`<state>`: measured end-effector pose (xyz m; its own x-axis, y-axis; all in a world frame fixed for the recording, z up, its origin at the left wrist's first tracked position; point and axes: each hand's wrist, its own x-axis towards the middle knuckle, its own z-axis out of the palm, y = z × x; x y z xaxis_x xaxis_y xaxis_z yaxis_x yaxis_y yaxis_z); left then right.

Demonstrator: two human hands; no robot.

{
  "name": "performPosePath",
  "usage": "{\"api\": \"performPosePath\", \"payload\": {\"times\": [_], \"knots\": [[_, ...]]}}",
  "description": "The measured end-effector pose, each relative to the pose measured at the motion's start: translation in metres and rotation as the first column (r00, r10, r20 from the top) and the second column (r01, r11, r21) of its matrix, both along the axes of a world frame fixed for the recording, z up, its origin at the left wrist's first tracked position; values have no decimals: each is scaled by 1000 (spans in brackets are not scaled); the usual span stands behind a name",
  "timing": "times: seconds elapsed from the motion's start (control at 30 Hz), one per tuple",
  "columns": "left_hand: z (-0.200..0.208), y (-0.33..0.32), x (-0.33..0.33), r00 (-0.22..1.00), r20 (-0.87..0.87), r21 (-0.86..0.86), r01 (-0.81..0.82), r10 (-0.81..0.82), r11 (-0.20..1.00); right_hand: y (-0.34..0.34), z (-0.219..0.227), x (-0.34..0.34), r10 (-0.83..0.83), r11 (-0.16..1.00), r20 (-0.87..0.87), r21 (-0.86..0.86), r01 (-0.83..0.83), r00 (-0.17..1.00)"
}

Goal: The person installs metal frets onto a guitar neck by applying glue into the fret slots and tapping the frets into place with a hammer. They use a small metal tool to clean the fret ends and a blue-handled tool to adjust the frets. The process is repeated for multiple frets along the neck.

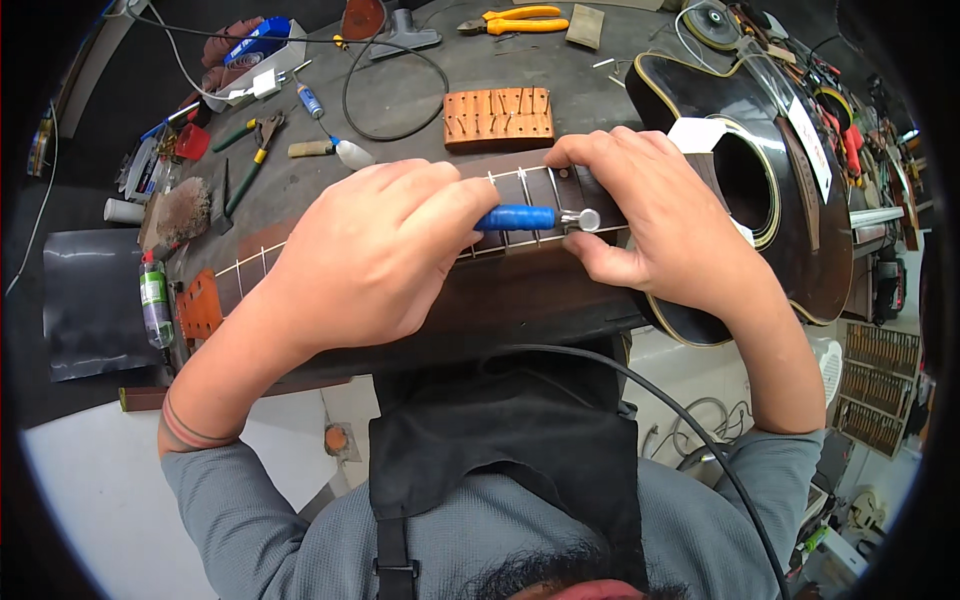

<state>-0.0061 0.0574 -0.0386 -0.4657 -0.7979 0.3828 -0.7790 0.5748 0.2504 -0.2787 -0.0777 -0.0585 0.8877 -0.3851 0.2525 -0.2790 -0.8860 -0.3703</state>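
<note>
Left hand [375, 250] grips a hammer [525, 218] by its blue handle; right hand [665, 205] spans the fretboard [510, 186], thumb at the near edge, fingers at the far one. The guitar [830, 250] lies on the bench [560, 70], the hammer's head above the frets [524, 187]; from overhead I can't tell whether it touches one. Thumb and forefinger sit just beside the head, so a glancing blow could catch a fingertip. A tilted face might dent the wood. The cable [664, 392] near the right arm could snag and spoil the aim
</note>
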Motion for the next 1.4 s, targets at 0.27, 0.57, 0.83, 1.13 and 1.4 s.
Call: {"api": "performPosePath", "payload": {"times": [0.27,0.57,0.83,1.13,1.4], "knots": [[-4,0,-2,1000,1,-23,-8,8,1000,2,4,1,-14,1000,-22,0,14,1000],[1,0,0,993,119,36,-2,-2,999,3,5,1,-15,1000,-14,11,15,1000],[0,-1,-1,996,84,39,-3,0,999,1,3,-2,17,998,51,55,-19,999],[-6,0,-1,995,97,12,-7,6,1000,-1,3,-1,26,998,9,51,-27,1000],[-4,-1,2,992,-119,39,-27,31,999,2,4,1,-12,999,11,45,11,1000]]}}
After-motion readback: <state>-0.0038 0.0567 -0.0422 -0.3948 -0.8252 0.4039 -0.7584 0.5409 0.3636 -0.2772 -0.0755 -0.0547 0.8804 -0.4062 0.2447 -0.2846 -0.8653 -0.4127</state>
